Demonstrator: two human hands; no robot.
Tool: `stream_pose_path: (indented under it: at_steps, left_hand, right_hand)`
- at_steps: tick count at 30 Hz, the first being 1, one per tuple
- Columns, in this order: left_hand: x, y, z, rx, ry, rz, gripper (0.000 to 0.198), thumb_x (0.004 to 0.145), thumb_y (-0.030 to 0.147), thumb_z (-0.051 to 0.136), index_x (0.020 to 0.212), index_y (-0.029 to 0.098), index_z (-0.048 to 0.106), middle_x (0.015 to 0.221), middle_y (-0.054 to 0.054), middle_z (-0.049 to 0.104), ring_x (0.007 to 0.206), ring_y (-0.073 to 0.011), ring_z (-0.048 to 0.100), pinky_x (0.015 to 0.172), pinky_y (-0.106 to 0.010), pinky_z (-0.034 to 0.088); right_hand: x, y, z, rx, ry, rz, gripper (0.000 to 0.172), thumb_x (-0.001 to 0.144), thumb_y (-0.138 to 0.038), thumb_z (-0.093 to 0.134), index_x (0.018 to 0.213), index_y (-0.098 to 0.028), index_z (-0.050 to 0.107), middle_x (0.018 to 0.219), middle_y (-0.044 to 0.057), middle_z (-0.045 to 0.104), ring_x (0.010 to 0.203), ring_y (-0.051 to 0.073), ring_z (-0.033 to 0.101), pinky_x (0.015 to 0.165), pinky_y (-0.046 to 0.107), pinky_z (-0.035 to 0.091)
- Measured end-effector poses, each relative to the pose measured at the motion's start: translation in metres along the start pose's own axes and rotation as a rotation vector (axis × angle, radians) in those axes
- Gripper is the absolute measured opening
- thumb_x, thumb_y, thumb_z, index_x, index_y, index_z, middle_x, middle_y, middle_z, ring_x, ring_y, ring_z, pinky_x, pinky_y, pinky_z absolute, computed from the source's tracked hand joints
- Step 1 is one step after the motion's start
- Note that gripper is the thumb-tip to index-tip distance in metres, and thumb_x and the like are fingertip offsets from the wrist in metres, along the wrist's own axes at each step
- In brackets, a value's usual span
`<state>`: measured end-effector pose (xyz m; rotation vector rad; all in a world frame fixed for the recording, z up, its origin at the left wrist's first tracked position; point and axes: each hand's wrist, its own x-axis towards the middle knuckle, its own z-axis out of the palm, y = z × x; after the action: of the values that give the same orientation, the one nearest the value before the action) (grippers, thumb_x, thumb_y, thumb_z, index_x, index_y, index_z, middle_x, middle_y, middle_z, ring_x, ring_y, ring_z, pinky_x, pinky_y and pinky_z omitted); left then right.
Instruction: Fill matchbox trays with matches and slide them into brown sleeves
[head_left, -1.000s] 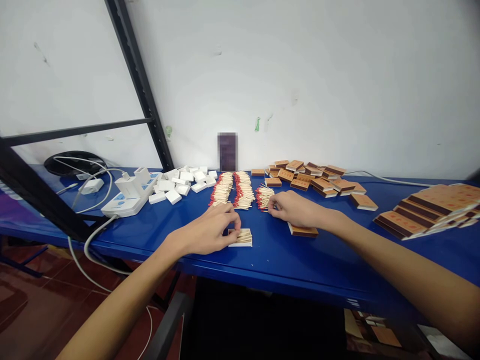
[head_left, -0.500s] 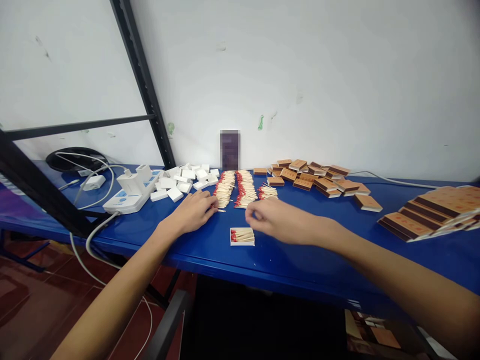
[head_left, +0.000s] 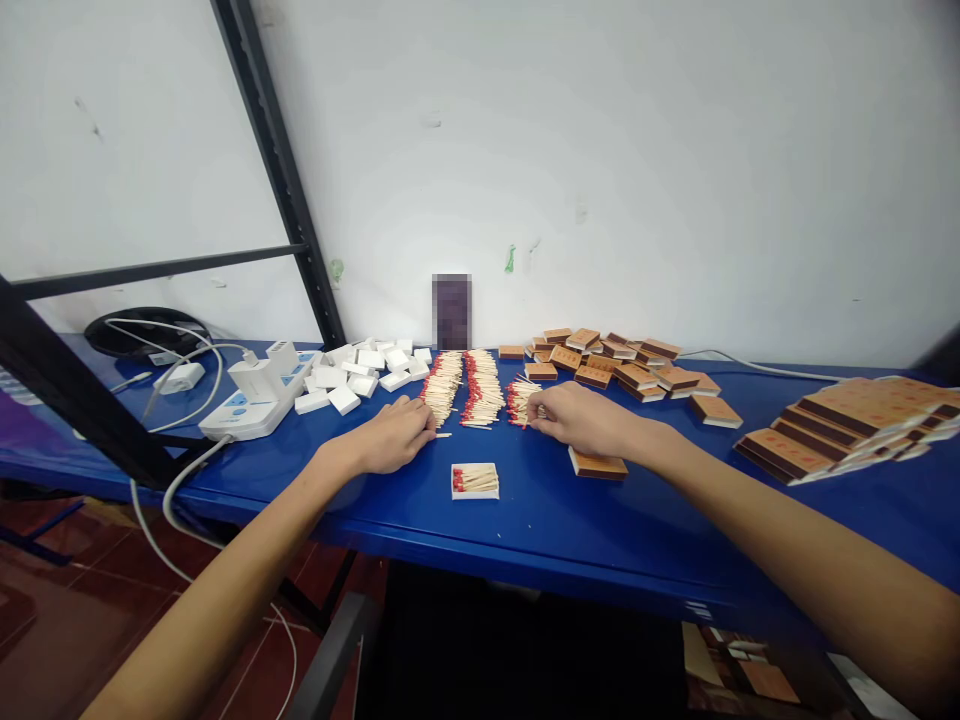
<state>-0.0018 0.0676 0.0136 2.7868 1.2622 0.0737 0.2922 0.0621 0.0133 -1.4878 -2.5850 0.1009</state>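
My left hand (head_left: 396,435) rests on the table with its fingers curled, at the near end of the left row of matches (head_left: 442,385). One loose match (head_left: 444,435) pokes out by its fingertips; whether they grip it is unclear. My right hand (head_left: 574,412) pinches at the near side of the smaller match pile (head_left: 519,395), its fingertips among the matches. Between the hands and closer to me lies an open white matchbox tray (head_left: 475,495), partly filled with red-headed matches. A middle row of matches (head_left: 482,388) lies between both hands.
White empty trays (head_left: 360,365) are heaped at the back left beside a power strip (head_left: 259,410). Brown matchbox sleeves (head_left: 600,360) pile up at the back right. One matchbox sleeve (head_left: 598,467) lies under my right wrist. Stacked boxes (head_left: 847,425) stand far right. A black frame (head_left: 277,170) rises at left.
My right hand has moved from above the tray, away from me and to the right, onto the smaller match pile. The left hand stays by its row. The view has shifted slightly.
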Motion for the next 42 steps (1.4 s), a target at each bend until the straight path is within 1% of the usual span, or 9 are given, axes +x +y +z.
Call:
stream_pose_path:
  at_steps: [9, 13, 18, 20, 23, 29, 34, 38, 42]
  left_hand:
    - [-0.007, 0.007, -0.009, -0.072, 0.049, -0.032, 0.025, 0.1, 0.03, 0.028, 0.088, 0.019, 0.047, 0.096, -0.008, 0.054, 0.09, -0.0227, 0.045, 0.083, -0.04, 0.038]
    - [-0.017, 0.031, -0.016, -0.16, 0.155, 0.071, 0.025, 0.101, 0.033, 0.032, 0.092, 0.019, 0.05, 0.094, -0.005, 0.054, 0.091, -0.0204, 0.046, 0.084, -0.036, 0.039]
    - [-0.025, 0.062, -0.013, -0.184, 0.063, 0.148, 0.022, 0.098, 0.035, 0.041, 0.099, 0.021, 0.058, 0.101, -0.005, 0.054, 0.096, -0.0203, 0.049, 0.089, -0.035, 0.039]
    - [-0.023, 0.059, -0.011, -0.148, 0.095, 0.111, 0.024, 0.099, 0.034, 0.039, 0.102, 0.021, 0.059, 0.104, -0.005, 0.055, 0.098, -0.0212, 0.05, 0.089, -0.037, 0.039]
    - [-0.015, 0.039, -0.007, -0.015, 0.165, 0.024, 0.022, 0.098, 0.03, 0.04, 0.103, 0.02, 0.059, 0.106, -0.007, 0.056, 0.1, -0.0236, 0.049, 0.089, -0.039, 0.038]
    - [-0.009, 0.007, 0.006, 0.092, 0.141, -0.063, 0.024, 0.099, 0.033, 0.039, 0.098, 0.019, 0.059, 0.1, -0.008, 0.055, 0.096, -0.0257, 0.048, 0.081, -0.039, 0.038]
    - [-0.011, 0.009, 0.012, 0.065, 0.145, -0.05, 0.026, 0.1, 0.031, 0.034, 0.093, 0.018, 0.056, 0.1, -0.009, 0.054, 0.094, -0.0251, 0.048, 0.079, -0.038, 0.039]
    - [-0.011, 0.01, 0.011, 0.094, 0.141, -0.056, 0.026, 0.1, 0.03, 0.034, 0.09, 0.018, 0.054, 0.102, -0.009, 0.054, 0.093, -0.0249, 0.048, 0.078, -0.039, 0.039]
    - [-0.015, 0.018, 0.005, -0.022, 0.156, -0.024, 0.026, 0.1, 0.033, 0.035, 0.092, 0.018, 0.055, 0.103, -0.008, 0.054, 0.095, -0.0239, 0.047, 0.082, -0.039, 0.039]
  right_hand:
    - [0.001, -0.003, 0.004, -0.092, 0.09, -0.047, 0.015, 0.088, -0.018, 0.054, 0.1, -0.022, 0.063, 0.097, 0.007, 0.07, 0.087, 0.023, 0.063, 0.063, 0.028, 0.037]
    - [0.002, -0.003, 0.006, -0.121, 0.121, -0.05, 0.019, 0.088, -0.019, 0.055, 0.105, -0.022, 0.061, 0.101, 0.008, 0.071, 0.091, 0.024, 0.064, 0.065, 0.029, 0.04]
    - [0.002, -0.005, 0.007, -0.143, 0.137, -0.054, 0.027, 0.09, -0.02, 0.054, 0.116, -0.023, 0.059, 0.11, 0.008, 0.069, 0.098, 0.025, 0.063, 0.07, 0.03, 0.041]
    - [0.002, -0.007, 0.006, -0.165, 0.119, -0.069, 0.02, 0.092, -0.019, 0.052, 0.108, -0.023, 0.062, 0.105, 0.008, 0.069, 0.093, 0.023, 0.063, 0.067, 0.029, 0.039]
    - [0.002, -0.009, 0.005, -0.206, 0.1, -0.087, 0.016, 0.094, -0.019, 0.048, 0.097, -0.02, 0.063, 0.099, 0.008, 0.068, 0.084, 0.021, 0.062, 0.061, 0.028, 0.034]
    - [0.001, -0.014, 0.002, -0.111, 0.129, -0.122, 0.016, 0.095, -0.023, 0.046, 0.092, -0.02, 0.061, 0.096, 0.008, 0.064, 0.081, 0.02, 0.057, 0.063, 0.029, 0.033]
    - [-0.005, -0.044, -0.005, 0.124, 0.195, -0.155, 0.008, 0.087, -0.023, 0.054, 0.084, -0.02, 0.061, 0.086, 0.004, 0.063, 0.079, 0.017, 0.055, 0.069, 0.028, 0.036]
    - [-0.012, -0.072, -0.006, 0.22, 0.104, -0.198, 0.007, 0.084, -0.023, 0.057, 0.078, -0.02, 0.06, 0.077, 0.001, 0.06, 0.07, 0.014, 0.051, 0.063, 0.026, 0.034]
    - [-0.014, -0.076, -0.011, 0.226, 0.064, -0.173, 0.009, 0.083, -0.025, 0.057, 0.077, -0.019, 0.06, 0.075, 0.001, 0.059, 0.069, 0.014, 0.051, 0.062, 0.026, 0.033]
